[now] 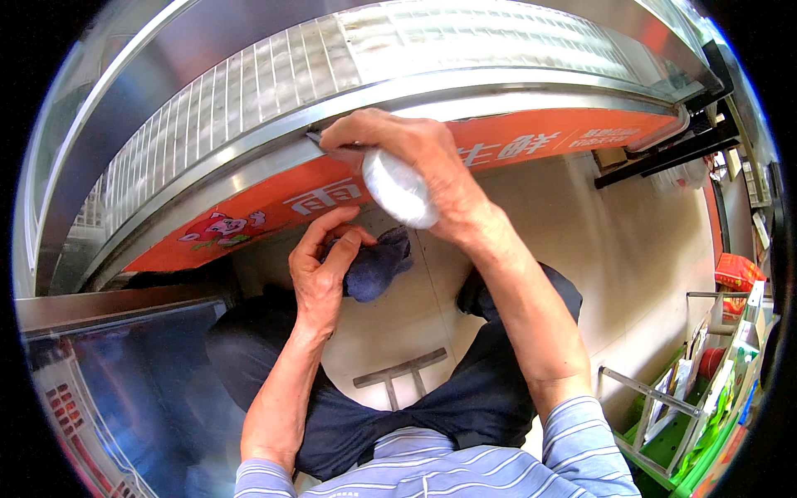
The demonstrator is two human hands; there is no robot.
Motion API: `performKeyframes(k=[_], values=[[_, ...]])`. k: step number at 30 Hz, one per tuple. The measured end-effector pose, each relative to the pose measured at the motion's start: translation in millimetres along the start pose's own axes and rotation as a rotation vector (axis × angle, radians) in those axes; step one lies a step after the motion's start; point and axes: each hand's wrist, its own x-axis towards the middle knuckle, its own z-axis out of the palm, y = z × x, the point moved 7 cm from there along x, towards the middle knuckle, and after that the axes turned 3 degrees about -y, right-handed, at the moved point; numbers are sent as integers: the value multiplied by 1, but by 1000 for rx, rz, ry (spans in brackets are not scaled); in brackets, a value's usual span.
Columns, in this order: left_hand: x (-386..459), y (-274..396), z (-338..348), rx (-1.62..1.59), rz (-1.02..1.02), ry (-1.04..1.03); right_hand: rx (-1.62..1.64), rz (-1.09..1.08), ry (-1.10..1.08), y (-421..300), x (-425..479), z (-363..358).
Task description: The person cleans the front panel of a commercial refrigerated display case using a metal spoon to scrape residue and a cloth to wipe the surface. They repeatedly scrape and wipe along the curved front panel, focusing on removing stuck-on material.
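My right hand grips a rounded, whitish, translucent object, which looks like a plastic bottle. A thin grey pointed tip sticks out past its fingers, close to the metal edge of a display case; what it belongs to is hidden. Lower and to the left, my left hand has its fingers curled around a bunched dark blue cloth. Just beyond both hands runs the case's orange front panel, with white lettering and a cartoon pig.
Behind the metal edge stand white wire racks. A dark glossy cabinet top lies at the left. Between my knees a metal stool bar shows above the tiled floor. A green crate with packages stands at the right.
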Motion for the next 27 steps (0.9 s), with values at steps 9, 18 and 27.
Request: performKeyframes(k=[9, 18, 27], values=[[0, -3, 4, 25, -5, -23, 18, -29, 60, 1, 3, 3], [-2, -4, 1, 20, -27, -32, 71, -17, 64, 2, 4, 21], [-1, 0, -2, -3, -7, -22, 68, 36, 20, -6, 5, 21]])
